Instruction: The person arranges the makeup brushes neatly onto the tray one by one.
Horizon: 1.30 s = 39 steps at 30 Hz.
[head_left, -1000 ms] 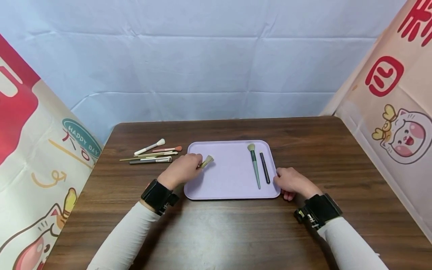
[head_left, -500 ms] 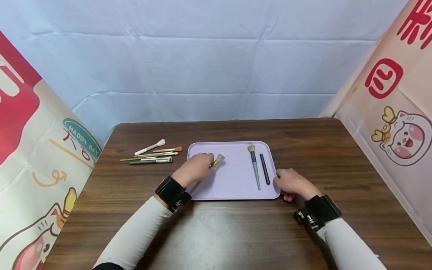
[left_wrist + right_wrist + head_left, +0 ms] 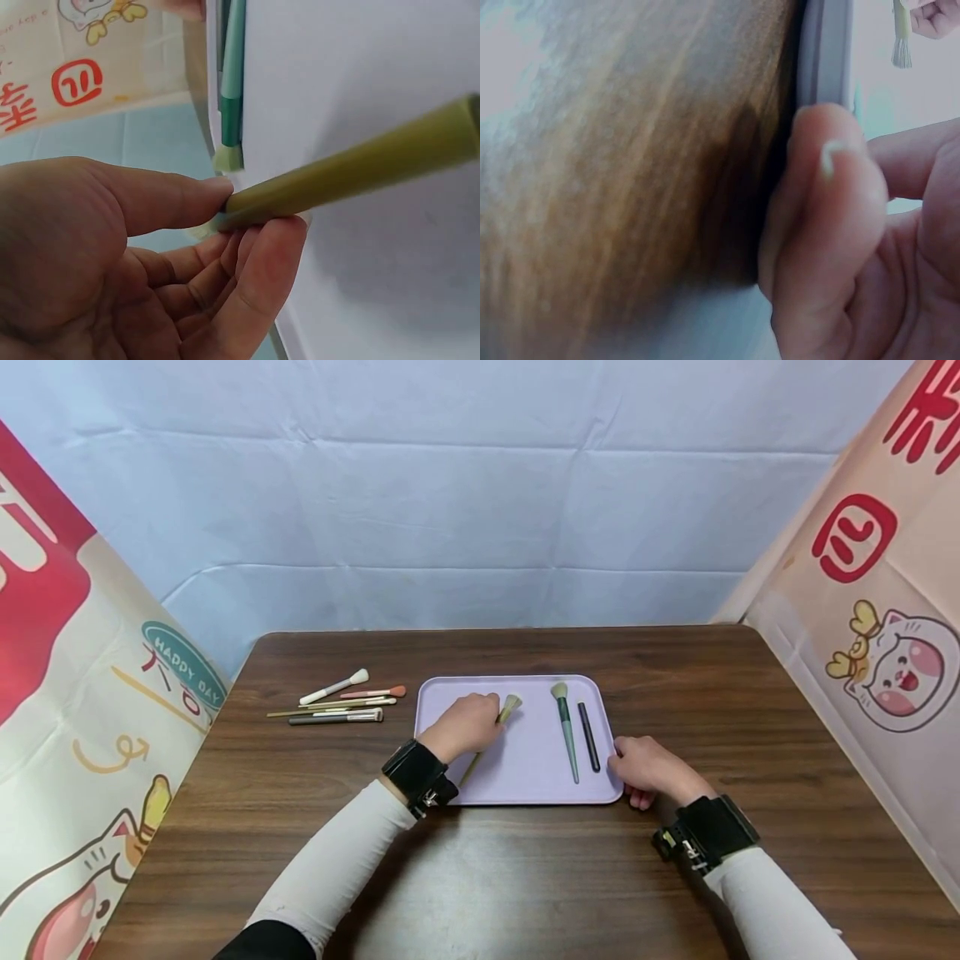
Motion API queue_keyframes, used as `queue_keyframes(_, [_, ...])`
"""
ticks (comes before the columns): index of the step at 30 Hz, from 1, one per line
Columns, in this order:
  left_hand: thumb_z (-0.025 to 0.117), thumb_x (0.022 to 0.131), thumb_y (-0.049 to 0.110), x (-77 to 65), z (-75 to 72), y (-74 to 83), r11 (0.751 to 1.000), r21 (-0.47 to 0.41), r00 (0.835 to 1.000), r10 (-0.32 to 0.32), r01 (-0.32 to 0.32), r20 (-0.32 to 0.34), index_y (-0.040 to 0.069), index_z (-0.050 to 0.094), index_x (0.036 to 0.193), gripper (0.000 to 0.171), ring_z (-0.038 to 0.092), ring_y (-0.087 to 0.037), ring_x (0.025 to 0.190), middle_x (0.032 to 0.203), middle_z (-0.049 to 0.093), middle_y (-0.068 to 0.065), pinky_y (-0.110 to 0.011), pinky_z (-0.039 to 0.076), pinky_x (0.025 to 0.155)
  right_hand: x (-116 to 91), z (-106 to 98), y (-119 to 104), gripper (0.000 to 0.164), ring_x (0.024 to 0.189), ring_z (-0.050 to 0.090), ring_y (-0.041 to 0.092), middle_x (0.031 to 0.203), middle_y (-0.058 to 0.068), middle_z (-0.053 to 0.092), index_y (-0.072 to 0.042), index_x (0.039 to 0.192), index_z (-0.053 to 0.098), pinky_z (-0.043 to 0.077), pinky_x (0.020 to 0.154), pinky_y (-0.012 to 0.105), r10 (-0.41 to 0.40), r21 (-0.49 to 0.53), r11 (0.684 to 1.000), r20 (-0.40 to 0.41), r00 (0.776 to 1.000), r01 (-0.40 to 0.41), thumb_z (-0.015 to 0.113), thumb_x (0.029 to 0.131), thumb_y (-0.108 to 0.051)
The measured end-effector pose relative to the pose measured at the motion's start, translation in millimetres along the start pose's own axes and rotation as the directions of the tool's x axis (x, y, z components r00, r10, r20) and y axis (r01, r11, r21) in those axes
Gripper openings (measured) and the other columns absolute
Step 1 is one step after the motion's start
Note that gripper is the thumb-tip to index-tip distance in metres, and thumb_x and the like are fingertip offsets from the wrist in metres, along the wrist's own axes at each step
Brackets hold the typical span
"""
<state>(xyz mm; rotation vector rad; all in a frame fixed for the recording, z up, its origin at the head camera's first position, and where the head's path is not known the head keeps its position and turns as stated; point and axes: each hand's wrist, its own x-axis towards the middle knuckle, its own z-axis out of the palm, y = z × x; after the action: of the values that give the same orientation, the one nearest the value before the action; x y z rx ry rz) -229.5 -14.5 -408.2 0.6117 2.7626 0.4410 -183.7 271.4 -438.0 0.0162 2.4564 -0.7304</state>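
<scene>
Above the left half of the lilac tray [image 3: 536,785], my left hand [image 3: 468,724] pinches an olive-handled makeup brush [image 3: 512,707] between thumb and fingers. Its pale fan of bristles points away to the upper right. In the left wrist view the olive handle [image 3: 360,161] runs out from the fingertips over the tray. My right hand [image 3: 647,767] grips the tray's right edge, the thumb on the inner side and curled fingers [image 3: 829,202] on the outside. On the tray's right side lie a green makeup brush [image 3: 566,731] and a thin black brush [image 3: 588,737].
Left of the tray several more brushes lie on the wooden table [image 3: 525,877]: a white one [image 3: 333,687], a coral one [image 3: 372,692], gold-handled ones and a dark-handled one [image 3: 333,717]. A pale cloth [image 3: 480,527] hangs behind, with printed sheets on both sides.
My left hand has moved rightward with the olive-handled makeup brush, from the tray's left edge further over the tray. The right hand stays at the tray's right edge.
</scene>
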Motion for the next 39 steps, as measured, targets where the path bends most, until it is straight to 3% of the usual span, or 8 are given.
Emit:
queue_keyframes(13, [0.062, 0.102, 0.024, 19.5, 0.5, 24.4, 0.989, -0.102, 0.993, -0.098, 0.104, 0.065, 0.003, 0.06, 0.107, 0.021, 0.061, -0.013, 0.059, 0.082, 0.062, -0.005, -0.023, 0.049, 0.051, -1, 1, 1, 0.021, 0.05, 0.062, 0.019, 0.071, 0.013, 0.059, 0.004, 0.111, 0.053, 0.054, 0.048, 0.031, 0.009, 0.011, 1.0, 0.012, 1.0, -0.009, 0.044, 0.1, -0.011])
queue_keyframes(21, [0.064, 0.101, 0.024, 35.0, 8.3, 29.5, 0.986, -0.132, 0.994, -0.099, 0.105, 0.05, 0.005, 0.061, 0.098, 0.02, 0.061, -0.01, 0.049, 0.073, 0.064, -0.003, -0.022, 0.047, 0.051, 0, 1, 2, 0.02, 0.05, 0.062, 0.019, 0.071, 0.013, 0.059, 0.004, 0.109, 0.054, 0.054, 0.047, 0.031, 0.007, 0.007, 1.0, 0.007, 1.0, -0.007, 0.043, 0.1, -0.011])
queue_keyframes(29, [0.063, 0.101, 0.027, 42.3, 12.1, 37.2, 0.971, -0.189, 0.989, -0.143, 0.147, 0.038, 0.007, 0.065, 0.088, 0.024, 0.071, -0.019, 0.06, 0.057, 0.064, -0.001, -0.023, 0.047, 0.055, 0, 1, 2, 0.018, 0.049, 0.062, 0.019, 0.07, 0.013, 0.06, 0.002, 0.101, 0.055, 0.053, 0.046, 0.031, -0.005, -0.01, 1.0, 0.004, 1.0, 0.005, 0.041, 0.099, -0.01])
queue_keyframes(39, [0.064, 0.101, 0.028, 49.6, 15.3, 47.5, 0.965, -0.19, 0.983, -0.175, 0.183, 0.054, 0.009, 0.064, 0.08, 0.029, 0.072, -0.018, 0.061, 0.055, 0.064, 0.0, -0.022, 0.046, 0.058, 1, 0, 1, 0.018, 0.048, 0.063, 0.019, 0.069, 0.013, 0.06, 0.002, 0.101, 0.055, 0.054, 0.046, 0.032, -0.012, -0.014, 1.0, -0.001, 1.0, 0.012, 0.041, 0.099, -0.01])
